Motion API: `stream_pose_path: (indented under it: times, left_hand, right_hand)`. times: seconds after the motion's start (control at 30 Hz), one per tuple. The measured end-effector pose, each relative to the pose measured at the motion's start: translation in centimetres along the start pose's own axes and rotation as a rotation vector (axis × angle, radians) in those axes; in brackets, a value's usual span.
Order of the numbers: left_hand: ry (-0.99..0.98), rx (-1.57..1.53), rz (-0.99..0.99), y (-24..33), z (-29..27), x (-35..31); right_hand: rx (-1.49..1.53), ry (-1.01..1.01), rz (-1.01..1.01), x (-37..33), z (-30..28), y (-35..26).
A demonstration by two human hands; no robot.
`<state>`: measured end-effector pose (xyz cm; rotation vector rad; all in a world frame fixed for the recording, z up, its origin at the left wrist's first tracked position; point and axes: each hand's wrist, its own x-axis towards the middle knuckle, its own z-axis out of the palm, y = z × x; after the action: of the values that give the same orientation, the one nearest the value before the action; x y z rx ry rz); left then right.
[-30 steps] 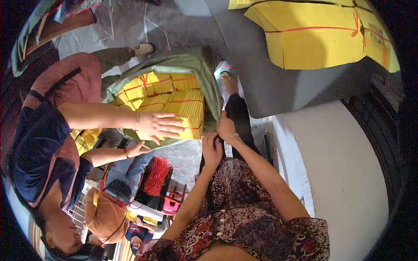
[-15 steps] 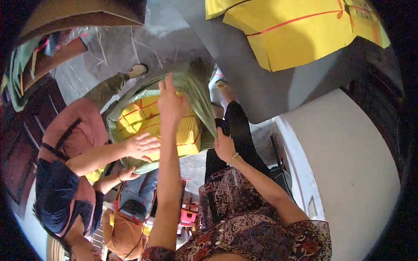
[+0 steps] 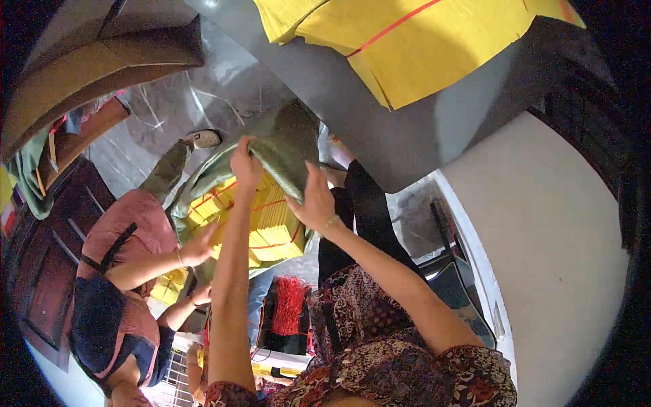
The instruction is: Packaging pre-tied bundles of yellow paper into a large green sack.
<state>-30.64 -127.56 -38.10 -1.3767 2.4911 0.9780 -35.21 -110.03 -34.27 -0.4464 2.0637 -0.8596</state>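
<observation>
Left fingers [image 3: 245, 145]: curled tight over green sack [image 3: 286, 139] | right fingers [image 3: 312, 175]: parted, against it

left hand [image 3: 245, 164] curled; right hand [image 3: 315, 201] lower, thumb and forefinger apart.

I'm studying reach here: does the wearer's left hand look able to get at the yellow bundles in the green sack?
Likely yes: the green sack is open and the yellow bundles show inside, though the left hand seems to grip its rim and may need to let go first.
</observation>
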Motion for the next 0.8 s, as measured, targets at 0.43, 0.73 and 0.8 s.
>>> stream_pose_path:
  times: [0.43,0.73,0.8]
  left_hand:
    - [0.064,-0.119,0.042,0.3,-1.0,-3.1]
    - [0.019,-0.043,0.230,2.1,-2.8,-5.1]
    - [0.064,-0.114,0.198,2.2,-3.1,-5.1]
  right_hand:
    - [0.066,0.164,-0.173,5.3,2.0,-1.4]
    - [-0.081,0.014,-0.135,8.0,2.9,-0.1]
    - [-0.105,-0.131,-0.077,8.1,2.2,-0.9]
